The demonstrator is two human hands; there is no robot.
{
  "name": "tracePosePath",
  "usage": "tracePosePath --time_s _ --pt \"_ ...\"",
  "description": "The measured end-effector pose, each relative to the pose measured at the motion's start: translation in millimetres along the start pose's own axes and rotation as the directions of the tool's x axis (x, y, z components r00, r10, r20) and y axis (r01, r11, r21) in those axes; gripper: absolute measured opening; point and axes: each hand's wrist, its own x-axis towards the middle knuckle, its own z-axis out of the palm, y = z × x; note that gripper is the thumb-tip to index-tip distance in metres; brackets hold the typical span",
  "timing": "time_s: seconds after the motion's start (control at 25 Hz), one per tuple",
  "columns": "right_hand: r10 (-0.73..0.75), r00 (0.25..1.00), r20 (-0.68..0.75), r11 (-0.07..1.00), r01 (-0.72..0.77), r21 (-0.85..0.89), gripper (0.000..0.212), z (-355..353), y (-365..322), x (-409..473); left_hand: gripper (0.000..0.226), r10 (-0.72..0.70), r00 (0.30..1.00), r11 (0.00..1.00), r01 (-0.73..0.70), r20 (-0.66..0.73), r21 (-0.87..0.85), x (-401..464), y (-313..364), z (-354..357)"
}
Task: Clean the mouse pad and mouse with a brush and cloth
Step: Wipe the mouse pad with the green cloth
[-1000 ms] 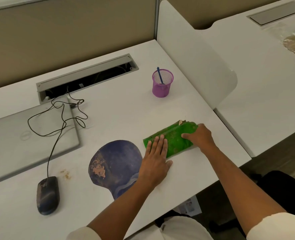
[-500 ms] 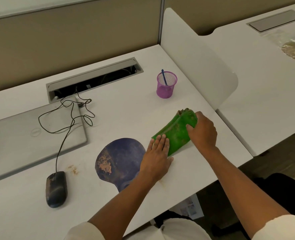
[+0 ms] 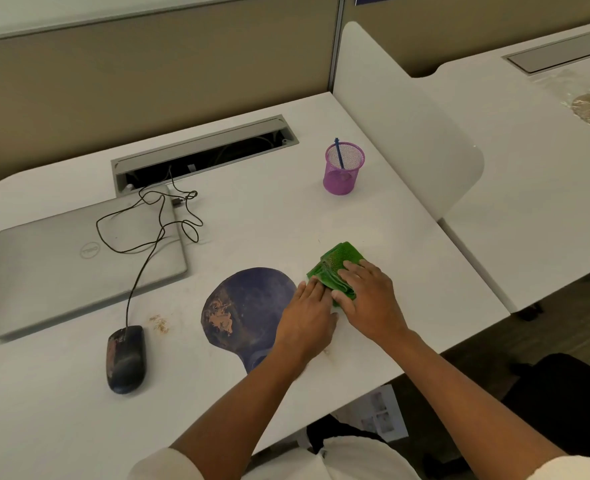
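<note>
A green cloth (image 3: 338,263) lies folded into a thick wad on the white desk, just right of the dark blue mouse pad (image 3: 248,306). The pad has a tan dirt patch on its left part. My right hand (image 3: 369,303) lies flat on the wad, and my left hand (image 3: 305,318) presses its near left edge, covering the pad's right rim. A dark, smeared wired mouse (image 3: 126,358) sits at the lower left, with crumbs beside it. A blue brush handle (image 3: 338,154) sticks out of a purple mesh cup (image 3: 342,169).
A shut silver laptop (image 3: 78,261) lies at the left with the mouse cable (image 3: 155,233) looped over it. A grey cable tray (image 3: 203,152) is set in the desk behind. A white divider (image 3: 407,126) bounds the desk's right side. The desk's edge (image 3: 442,344) runs close beside my right arm.
My right hand has folded the cloth's far end over toward me, making a shorter, thicker wad, and now lies on top of it. My left hand stayed on the near end.
</note>
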Motion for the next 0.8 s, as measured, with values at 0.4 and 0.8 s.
tracePosePath --time_s 0.4,0.8 --pt "-0.038 0.987 0.158 0.978 0.004 0.209 0.032 -14 13 10 0.066 0.069 0.998 0.998 -0.069 -0.008 -0.002 -1 -4 0" --pt "0.557 0.804 0.208 0.7 -0.589 0.404 0.065 0 10 23 0.07 0.019 0.999 0.999 -0.021 0.049 0.046 0 -7 8"
